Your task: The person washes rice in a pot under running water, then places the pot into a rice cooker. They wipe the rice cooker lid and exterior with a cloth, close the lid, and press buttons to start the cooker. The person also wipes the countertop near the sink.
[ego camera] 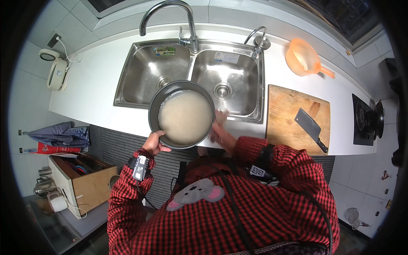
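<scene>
A dark grey round pot (153, 110) holds cloudy, whitish water (186, 114); what lies under the water cannot be made out. My left hand (155, 143) grips the pot at its lower left, thumb over the rim and fingers beneath. Against the pot's right side is my right hand (221, 129), blurred by motion, so its grip on the wall is unclear. The pot overlaps the front edge of a stainless steel double-bowl sink (229, 75). Over the sink's back edge arches a chrome faucet (193, 28).
To the right, a cleaver (307, 122) rests on a wooden cutting board (283, 105). Behind it sits an orange plastic ladle (302, 59). A smaller tap (256, 41) stands at the sink's back right corner. A cooktop (361, 127) lies far right; an open-topped wooden cabinet (92, 188) stands lower left.
</scene>
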Available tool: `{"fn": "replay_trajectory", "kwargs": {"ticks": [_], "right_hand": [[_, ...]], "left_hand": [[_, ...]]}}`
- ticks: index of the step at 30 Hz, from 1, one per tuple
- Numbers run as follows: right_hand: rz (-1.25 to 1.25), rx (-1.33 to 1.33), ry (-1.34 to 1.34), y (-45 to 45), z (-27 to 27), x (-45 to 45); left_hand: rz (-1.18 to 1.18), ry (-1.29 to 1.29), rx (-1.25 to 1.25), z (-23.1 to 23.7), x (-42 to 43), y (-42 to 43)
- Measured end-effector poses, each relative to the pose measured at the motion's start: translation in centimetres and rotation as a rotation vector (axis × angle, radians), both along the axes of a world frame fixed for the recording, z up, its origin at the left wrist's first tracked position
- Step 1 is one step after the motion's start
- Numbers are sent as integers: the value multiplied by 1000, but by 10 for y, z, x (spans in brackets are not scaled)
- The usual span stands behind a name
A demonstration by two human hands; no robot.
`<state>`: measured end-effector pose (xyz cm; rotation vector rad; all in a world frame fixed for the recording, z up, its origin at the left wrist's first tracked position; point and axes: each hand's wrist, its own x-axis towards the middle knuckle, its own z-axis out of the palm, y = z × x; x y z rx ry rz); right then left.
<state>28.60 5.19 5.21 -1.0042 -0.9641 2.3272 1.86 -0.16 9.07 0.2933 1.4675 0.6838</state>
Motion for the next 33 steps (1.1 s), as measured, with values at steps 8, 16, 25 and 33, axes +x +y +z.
{"fn": "replay_trajectory", "kwargs": {"ticks": [8, 16, 25, 33], "right_hand": [[-175, -185, 237, -2, -37, -21], [-167, 17, 275, 15, 21, -11], [-119, -115, 633, 80, 74, -9], [-21, -176, 788, 96, 84, -38]], "left_hand": [[65, -4, 23, 2, -2, -6], [151, -72, 42, 39, 6, -21], [178, -64, 106, 117, 28, -26], [228, -90, 144, 171, 50, -34]]}}
